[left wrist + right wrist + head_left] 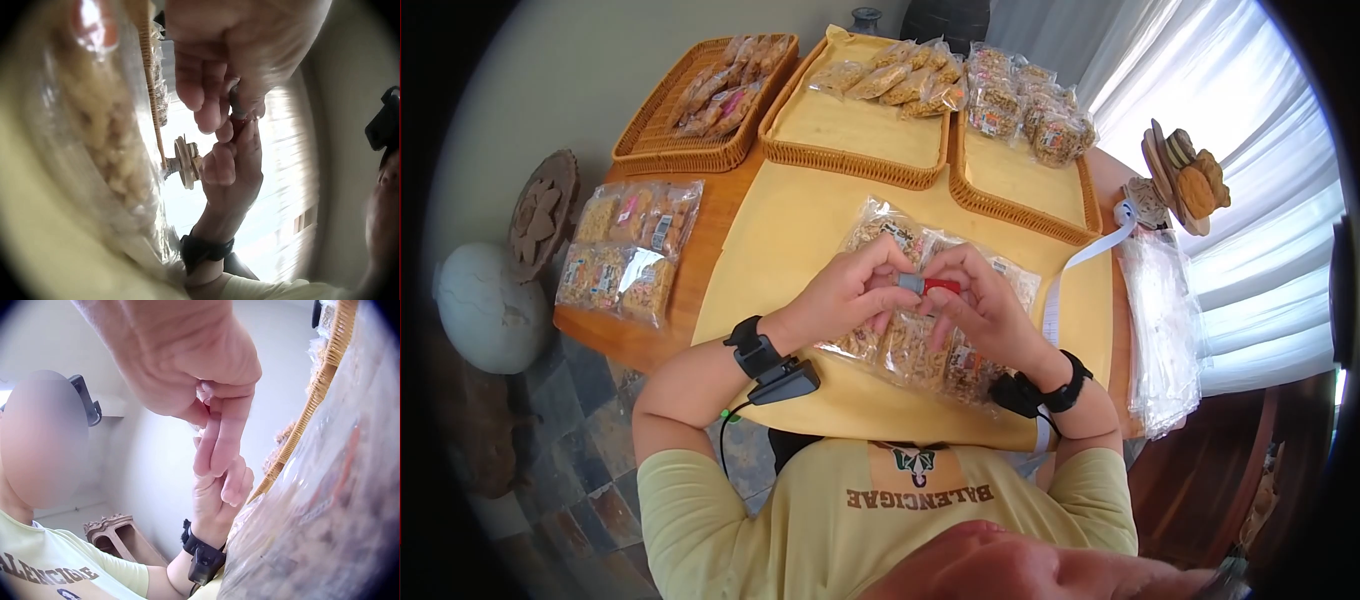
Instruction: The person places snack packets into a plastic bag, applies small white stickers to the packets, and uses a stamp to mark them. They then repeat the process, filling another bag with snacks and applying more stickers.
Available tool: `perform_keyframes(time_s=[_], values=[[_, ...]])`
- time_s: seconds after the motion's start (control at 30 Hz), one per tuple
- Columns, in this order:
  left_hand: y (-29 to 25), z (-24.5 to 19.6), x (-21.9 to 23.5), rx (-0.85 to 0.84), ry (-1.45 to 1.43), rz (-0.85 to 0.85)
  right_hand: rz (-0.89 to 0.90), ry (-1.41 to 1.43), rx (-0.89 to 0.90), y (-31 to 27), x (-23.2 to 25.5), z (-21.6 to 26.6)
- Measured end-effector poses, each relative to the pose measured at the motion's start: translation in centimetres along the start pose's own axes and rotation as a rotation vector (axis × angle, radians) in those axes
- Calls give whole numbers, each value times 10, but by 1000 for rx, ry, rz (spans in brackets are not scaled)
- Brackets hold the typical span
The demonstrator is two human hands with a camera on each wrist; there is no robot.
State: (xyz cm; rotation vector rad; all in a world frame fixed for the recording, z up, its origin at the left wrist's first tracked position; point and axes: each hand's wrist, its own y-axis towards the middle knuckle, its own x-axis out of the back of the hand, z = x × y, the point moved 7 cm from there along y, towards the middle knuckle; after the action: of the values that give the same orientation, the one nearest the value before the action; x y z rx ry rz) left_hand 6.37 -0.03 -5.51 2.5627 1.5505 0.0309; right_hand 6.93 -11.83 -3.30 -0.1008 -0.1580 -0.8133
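Observation:
Both hands meet over the middle of the table around a short grey-and-red stick (pixel 911 283). My left hand (pixel 850 287) pinches its grey end between thumb and fingers. The red end (pixel 941 286) is pinched by my right hand (pixel 992 312). In the left wrist view the grey part (pixel 237 102) shows between the fingertips, and the right hand (pixel 232 178) comes up from below. Fingers cover most of the stick in the right wrist view. Under the hands lies a group of clear bags of nutty snacks (pixel 915 350), partly hidden by them.
Wicker trays (pixel 860 172) stand along the back, holding bagged snacks (pixel 905 78). More snack packs (pixel 628 250) lie at the left. A white strip (pixel 1090 253) runs down the right side, near flat clear bags (pixel 1162 330) and a stand with cookie-like pieces (pixel 1190 180).

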Motion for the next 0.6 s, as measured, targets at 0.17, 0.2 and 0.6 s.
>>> perform_keyframes(time_s=[0.17, 0.2, 0.6], values=[[0, -7, -3, -11, 15, -5, 127, 327, -57, 5, 0, -5], [0, -8, -3, -4, 7, 3, 128, 326, -54, 6, 1, -5], [-1, -13, 7, -20, -96, -132, 6, 352, -44, 0, 27, 8]])
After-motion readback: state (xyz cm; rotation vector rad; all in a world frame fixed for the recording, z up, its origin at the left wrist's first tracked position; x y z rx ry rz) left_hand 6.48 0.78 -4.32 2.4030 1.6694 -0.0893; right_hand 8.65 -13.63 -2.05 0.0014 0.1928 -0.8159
